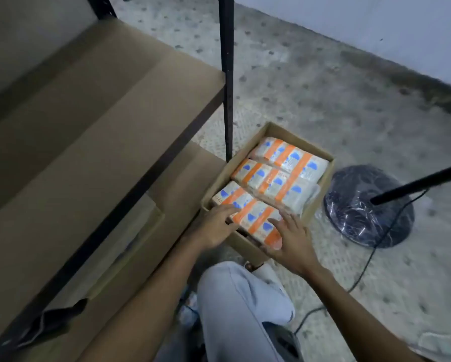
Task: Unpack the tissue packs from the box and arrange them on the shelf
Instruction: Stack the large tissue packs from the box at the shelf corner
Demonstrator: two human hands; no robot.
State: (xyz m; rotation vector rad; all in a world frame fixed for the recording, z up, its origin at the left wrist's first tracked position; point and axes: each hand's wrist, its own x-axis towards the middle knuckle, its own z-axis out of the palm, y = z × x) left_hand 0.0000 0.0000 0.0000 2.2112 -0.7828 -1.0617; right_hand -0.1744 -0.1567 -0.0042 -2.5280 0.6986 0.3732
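Note:
An open cardboard box sits on the floor beside the shelf's black post. Three tissue packs with orange bands and blue shapes lie side by side in it: the far one, the middle one and the nearest one. My left hand rests flat on the left end of the nearest pack, fingers spread. My right hand lies on that pack's right end, fingers apart. Neither hand has closed around the pack. The brown shelf board spreads out to the left, bare.
A black shelf post rises just left of the box. A lower shelf board lies under the upper one. A round black fan base with a cable stands right of the box. My bent knee is below my hands. A dark cloth hangs at the shelf's front edge.

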